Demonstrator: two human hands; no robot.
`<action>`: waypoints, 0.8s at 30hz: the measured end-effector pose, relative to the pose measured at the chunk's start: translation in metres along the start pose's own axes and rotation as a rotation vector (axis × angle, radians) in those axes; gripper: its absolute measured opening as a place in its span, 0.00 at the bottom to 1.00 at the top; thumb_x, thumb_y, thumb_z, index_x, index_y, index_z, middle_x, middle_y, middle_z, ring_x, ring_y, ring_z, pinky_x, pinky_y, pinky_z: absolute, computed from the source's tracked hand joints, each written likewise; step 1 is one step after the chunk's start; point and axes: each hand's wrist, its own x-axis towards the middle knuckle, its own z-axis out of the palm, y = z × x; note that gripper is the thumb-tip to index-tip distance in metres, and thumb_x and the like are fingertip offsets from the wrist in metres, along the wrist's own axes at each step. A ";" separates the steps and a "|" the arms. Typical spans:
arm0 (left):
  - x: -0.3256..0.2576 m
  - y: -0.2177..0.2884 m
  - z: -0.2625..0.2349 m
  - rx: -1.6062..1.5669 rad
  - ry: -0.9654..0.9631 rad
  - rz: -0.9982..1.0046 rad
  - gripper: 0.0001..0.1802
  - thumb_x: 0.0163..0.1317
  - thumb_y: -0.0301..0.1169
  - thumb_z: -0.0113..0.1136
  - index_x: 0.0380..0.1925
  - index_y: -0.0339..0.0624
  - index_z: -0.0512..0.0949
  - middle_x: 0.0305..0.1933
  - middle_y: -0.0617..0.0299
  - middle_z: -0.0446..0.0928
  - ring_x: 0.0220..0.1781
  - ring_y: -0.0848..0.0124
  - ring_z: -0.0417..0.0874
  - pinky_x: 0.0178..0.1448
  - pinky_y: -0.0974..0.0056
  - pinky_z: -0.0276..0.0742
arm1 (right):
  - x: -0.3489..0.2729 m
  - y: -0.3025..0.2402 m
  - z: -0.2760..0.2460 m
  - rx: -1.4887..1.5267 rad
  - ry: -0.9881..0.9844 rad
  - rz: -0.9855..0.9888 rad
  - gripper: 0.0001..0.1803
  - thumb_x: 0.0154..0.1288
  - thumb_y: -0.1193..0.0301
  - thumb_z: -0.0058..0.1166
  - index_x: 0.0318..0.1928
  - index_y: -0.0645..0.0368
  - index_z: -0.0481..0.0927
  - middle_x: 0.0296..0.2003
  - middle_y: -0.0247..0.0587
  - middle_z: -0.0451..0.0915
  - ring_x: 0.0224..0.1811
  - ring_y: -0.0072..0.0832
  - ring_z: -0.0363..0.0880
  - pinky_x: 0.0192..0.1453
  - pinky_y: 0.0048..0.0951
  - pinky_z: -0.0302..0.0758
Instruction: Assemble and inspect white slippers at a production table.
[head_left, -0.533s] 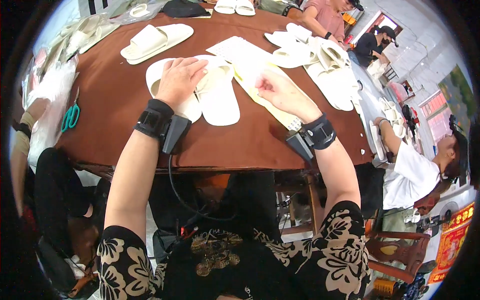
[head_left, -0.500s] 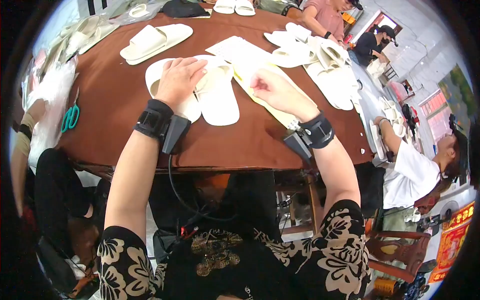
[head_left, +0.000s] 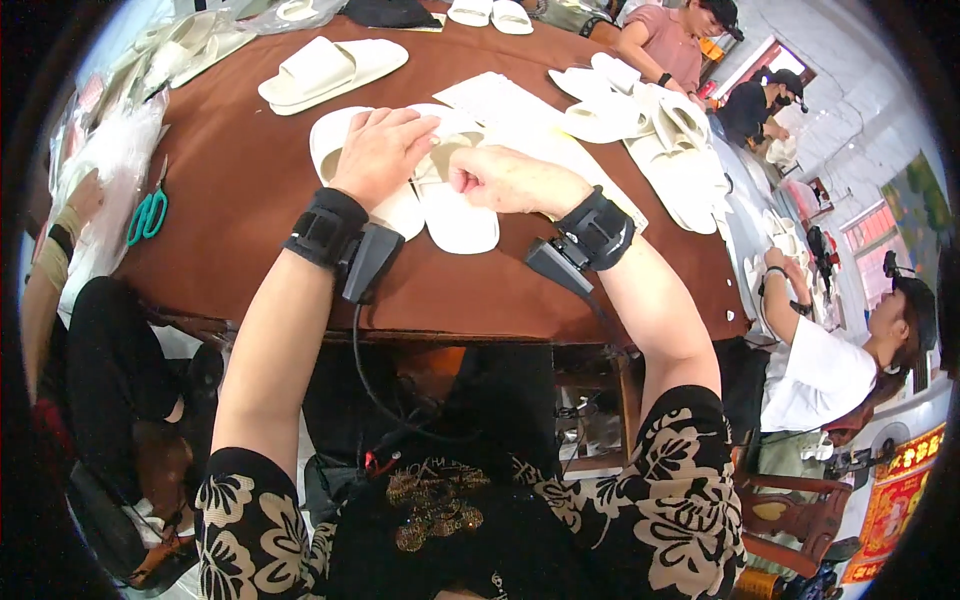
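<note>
A pair of cream slippers lies side by side on the brown-covered table, the left slipper [head_left: 327, 142] partly under my left hand [head_left: 385, 155]. That hand rests flat across the slippers' upper part, its fingers stretched toward the right slipper [head_left: 462, 226]. Over the right slipper is my right hand [head_left: 505, 180], its fingers curled in at the strap. Whatever it pinches, if anything, is hidden. Just right of this hand lies a long whitish sheet [head_left: 570, 150], partly covered by the hand and wrist. Both wrists wear black straps with small boxes.
Another slipper pair [head_left: 335, 72] sits behind, and a pile of slippers [head_left: 675, 165] stands at the right. Teal-handled scissors [head_left: 148, 215] lie at the left beside clear plastic bags [head_left: 110, 150]. Co-workers sit around, one person's hand [head_left: 87, 195] among the bags.
My right hand has moved left from the sheet to the right slipper. My left hand stays on the slippers. The whole view has shifted slightly.
</note>
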 end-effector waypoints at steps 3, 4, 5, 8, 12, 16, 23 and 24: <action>0.000 0.001 0.000 0.006 0.012 0.002 0.14 0.62 0.41 0.52 0.45 0.52 0.79 0.48 0.63 0.77 0.53 0.63 0.73 0.58 0.56 0.61 | 0.005 0.006 0.001 0.035 -0.015 -0.010 0.08 0.50 0.77 0.54 0.34 0.62 0.74 0.27 0.39 0.75 0.31 0.27 0.74 0.37 0.29 0.72; 0.000 0.001 0.000 0.013 0.003 -0.002 0.14 0.62 0.41 0.52 0.45 0.52 0.79 0.47 0.63 0.77 0.53 0.63 0.73 0.58 0.56 0.61 | 0.007 0.008 0.001 0.034 -0.016 -0.010 0.08 0.50 0.77 0.54 0.34 0.62 0.74 0.27 0.39 0.75 0.31 0.27 0.74 0.37 0.29 0.72; 0.000 0.001 0.000 0.013 0.016 0.005 0.14 0.62 0.41 0.52 0.45 0.52 0.79 0.47 0.63 0.77 0.53 0.63 0.73 0.58 0.56 0.61 | 0.008 0.010 0.001 0.040 -0.019 -0.018 0.09 0.49 0.76 0.55 0.34 0.62 0.74 0.27 0.38 0.75 0.32 0.26 0.74 0.37 0.29 0.72; 0.000 0.001 0.000 0.017 0.019 0.011 0.14 0.62 0.41 0.53 0.44 0.52 0.79 0.47 0.62 0.77 0.52 0.63 0.73 0.58 0.55 0.62 | 0.011 0.015 -0.003 0.064 -0.017 -0.022 0.10 0.48 0.76 0.57 0.34 0.62 0.74 0.27 0.37 0.75 0.32 0.25 0.74 0.37 0.28 0.72; 0.000 0.001 -0.001 0.016 0.013 0.009 0.14 0.62 0.41 0.53 0.45 0.52 0.79 0.47 0.62 0.77 0.53 0.63 0.73 0.58 0.55 0.62 | 0.010 0.017 -0.001 0.055 0.039 -0.006 0.10 0.49 0.77 0.57 0.34 0.62 0.75 0.26 0.36 0.75 0.32 0.25 0.74 0.36 0.28 0.72; 0.001 0.002 -0.003 0.003 -0.019 -0.020 0.14 0.62 0.40 0.53 0.45 0.51 0.79 0.48 0.62 0.77 0.54 0.63 0.73 0.58 0.55 0.61 | 0.008 0.017 0.002 0.048 0.093 0.010 0.08 0.50 0.77 0.57 0.34 0.61 0.75 0.27 0.36 0.76 0.31 0.24 0.74 0.35 0.28 0.71; 0.006 -0.011 -0.022 -0.438 0.241 -0.259 0.12 0.61 0.36 0.55 0.39 0.43 0.81 0.39 0.54 0.81 0.45 0.56 0.79 0.50 0.57 0.73 | 0.008 0.016 -0.022 0.176 0.248 0.085 0.12 0.51 0.70 0.58 0.35 0.62 0.76 0.30 0.42 0.78 0.35 0.32 0.77 0.40 0.32 0.73; 0.008 -0.018 -0.026 -0.407 0.334 -0.308 0.14 0.63 0.38 0.53 0.39 0.42 0.81 0.37 0.53 0.81 0.43 0.55 0.80 0.48 0.57 0.74 | 0.008 0.017 -0.025 0.115 0.322 0.097 0.13 0.52 0.70 0.58 0.38 0.62 0.75 0.32 0.40 0.77 0.35 0.29 0.75 0.41 0.30 0.73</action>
